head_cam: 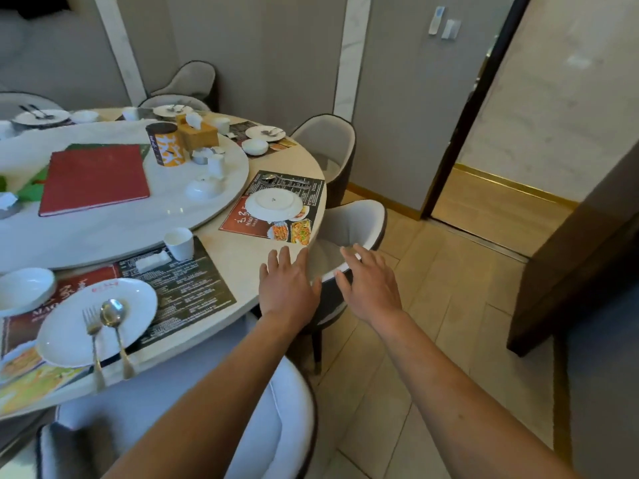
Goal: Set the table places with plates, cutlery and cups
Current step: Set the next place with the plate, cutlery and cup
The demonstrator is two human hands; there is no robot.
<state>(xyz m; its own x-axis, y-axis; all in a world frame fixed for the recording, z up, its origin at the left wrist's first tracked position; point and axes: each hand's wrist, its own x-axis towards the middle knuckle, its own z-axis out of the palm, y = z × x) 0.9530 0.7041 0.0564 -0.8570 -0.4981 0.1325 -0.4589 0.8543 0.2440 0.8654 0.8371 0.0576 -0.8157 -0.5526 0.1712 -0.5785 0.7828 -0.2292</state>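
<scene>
White upturned plate (274, 203), dark printed placemat (276, 209)

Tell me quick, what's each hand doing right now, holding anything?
Left hand: open, fingers straight, holding nothing, over the table edge.
Right hand: open, fingers spread, holding nothing, over the chair.

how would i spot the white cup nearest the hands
Start at the round dining table and find the near placemat left of the hands. The white cup stands upright at its far corner, beside the turntable's edge; it is handleless, taller than the bowls.
</scene>
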